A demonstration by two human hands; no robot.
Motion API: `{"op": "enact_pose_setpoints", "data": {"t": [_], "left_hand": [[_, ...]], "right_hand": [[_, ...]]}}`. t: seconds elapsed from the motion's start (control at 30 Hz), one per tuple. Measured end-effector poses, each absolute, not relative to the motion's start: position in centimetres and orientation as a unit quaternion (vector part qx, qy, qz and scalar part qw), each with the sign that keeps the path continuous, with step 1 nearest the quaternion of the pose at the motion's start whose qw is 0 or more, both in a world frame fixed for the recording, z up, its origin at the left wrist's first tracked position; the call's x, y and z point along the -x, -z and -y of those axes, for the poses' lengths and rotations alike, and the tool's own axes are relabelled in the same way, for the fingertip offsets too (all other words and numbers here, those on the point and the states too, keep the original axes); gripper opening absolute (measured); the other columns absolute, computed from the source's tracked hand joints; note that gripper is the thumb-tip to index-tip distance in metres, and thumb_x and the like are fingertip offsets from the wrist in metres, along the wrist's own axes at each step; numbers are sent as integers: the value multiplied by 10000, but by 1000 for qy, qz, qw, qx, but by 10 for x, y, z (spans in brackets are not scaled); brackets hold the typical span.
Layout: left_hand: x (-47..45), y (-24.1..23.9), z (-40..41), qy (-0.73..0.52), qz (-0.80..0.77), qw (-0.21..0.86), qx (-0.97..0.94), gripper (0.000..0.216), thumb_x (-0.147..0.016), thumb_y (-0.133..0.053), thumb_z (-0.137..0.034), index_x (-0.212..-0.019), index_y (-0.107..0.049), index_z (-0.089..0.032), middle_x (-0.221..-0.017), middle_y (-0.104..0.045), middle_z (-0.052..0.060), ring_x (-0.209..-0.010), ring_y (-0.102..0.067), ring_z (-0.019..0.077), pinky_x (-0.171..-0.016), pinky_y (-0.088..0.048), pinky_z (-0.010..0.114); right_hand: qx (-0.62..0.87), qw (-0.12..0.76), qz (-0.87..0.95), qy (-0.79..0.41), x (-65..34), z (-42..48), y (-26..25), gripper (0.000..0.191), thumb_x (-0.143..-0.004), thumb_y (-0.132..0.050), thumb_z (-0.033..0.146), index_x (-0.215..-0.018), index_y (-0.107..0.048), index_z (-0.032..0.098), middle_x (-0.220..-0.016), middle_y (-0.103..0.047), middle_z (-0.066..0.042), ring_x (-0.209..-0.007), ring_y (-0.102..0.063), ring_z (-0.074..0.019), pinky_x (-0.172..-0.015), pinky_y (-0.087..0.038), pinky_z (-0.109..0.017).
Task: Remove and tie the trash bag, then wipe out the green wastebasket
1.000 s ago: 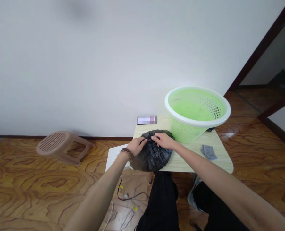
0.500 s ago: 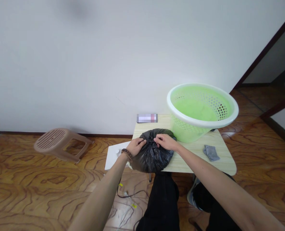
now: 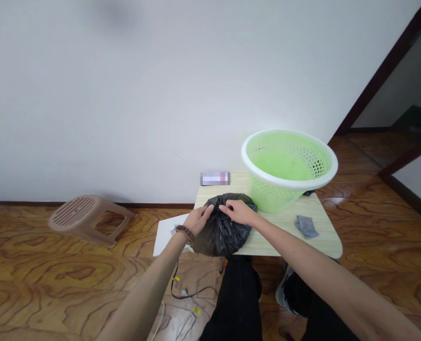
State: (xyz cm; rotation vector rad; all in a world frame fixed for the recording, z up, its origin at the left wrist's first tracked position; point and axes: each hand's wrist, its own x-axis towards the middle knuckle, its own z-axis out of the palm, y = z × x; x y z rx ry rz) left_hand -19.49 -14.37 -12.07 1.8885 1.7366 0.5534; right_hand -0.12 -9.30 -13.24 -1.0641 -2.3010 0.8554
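Observation:
A full black plastic bag (image 3: 220, 237) rests on the left part of a small pale wood table (image 3: 263, 244), its top gathered into folds. My left hand (image 3: 198, 219), with a beaded bracelet at the wrist, pinches the gathered top from the left. From the right, my right hand (image 3: 239, 211) grips the same gathered plastic, fingers bent. The two thumbs lie close together over the bunched middle. What exactly lies under the fingertips is hidden. Just right of the bag stands a green plastic basket (image 3: 272, 201) with a white rim.
A folded grey cloth (image 3: 306, 226) lies on the table's right side, and a flat blurred-out item (image 3: 215, 178) at its back edge. A white panel (image 3: 164, 237) sits left of the bag. Beyond are a brown plastic stool (image 3: 75, 213) and cables (image 3: 189, 296) on the floor.
My hands have drawn slightly closer together over the bag's gathered top, the thumbs now nearly meeting. The view has shifted a little; the bag and basket stay on the table.

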Motion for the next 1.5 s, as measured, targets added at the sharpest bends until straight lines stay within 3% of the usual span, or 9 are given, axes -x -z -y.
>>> {"op": "enact_pose_setpoints", "data": {"t": [0.23,0.47,0.57,0.63,0.73,0.83,0.93,1.5], "left_hand": [[196,116,136,-165,-629,199,-734,459,-855,-323,-520,-638,-544,-182,-609,-573,17,-593,-504,149,-580,-321,261],[203,141,139,-164,-633,153,-741,459,-877,-312,-477,-641,-579,-188,-632,-562,38,-649,-519,168,-651,-383,294],[198,156,154,-243,-657,70,-710,404,-855,-373,-497,-892,-635,-192,-916,-595,80,-898,-536,206,-829,-402,358],[197,168,167,-280,-683,46,-673,446,-833,-420,-505,-1145,-568,-223,-1146,-529,98,-1077,-485,231,-923,-375,406],[197,187,182,-294,-711,50,-637,547,-839,-425,-482,-1349,-390,-287,-1335,-403,97,-1252,-364,252,-1022,-290,475],[198,204,189,-304,-718,77,-621,579,-851,-415,-461,-1394,-319,-287,-1393,-363,97,-1307,-307,252,-1054,-253,488],[199,215,191,-327,-717,91,-608,571,-857,-414,-435,-1395,-321,-269,-1389,-391,91,-1303,-326,237,-1059,-272,460],[188,223,196,-353,-773,29,-526,512,-853,-429,-431,-1318,-436,-218,-1266,-467,117,-1183,-435,243,-1028,-320,436]], "right_hand": [[422,243,797,-358,0,96,133,386,-878,-442,442,-589,-449,187,-484,-501,38,-510,-485,-105,-571,-324,-219],[429,253,825,-268,-4,96,150,326,-887,-416,413,-686,-528,182,-671,-558,-12,-651,-515,-146,-630,-377,-256],[486,308,792,-203,-12,112,161,325,-886,-408,420,-1024,-558,167,-1013,-577,-99,-956,-524,-215,-843,-397,-343],[531,335,760,-168,-16,128,172,475,-881,-405,451,-1263,-434,170,-1273,-440,-146,-1183,-397,-270,-973,-323,-427],[594,327,716,-165,-14,151,195,619,-880,-372,504,-1406,-256,200,-1450,-185,-159,-1316,-208,-336,-1020,-244,-534],[615,320,699,-174,-4,161,215,637,-888,-343,514,-1431,-206,210,-1488,-69,-149,-1352,-89,-357,-1031,-216,-567],[604,327,707,-168,6,158,224,616,-900,-332,493,-1430,-217,201,-1499,-61,-134,-1367,-20,-335,-1059,-189,-550],[554,323,750,-159,19,135,224,572,-909,-334,466,-1400,-298,176,-1487,-144,-126,-1373,-17,-309,-1081,-168,-538]]}}
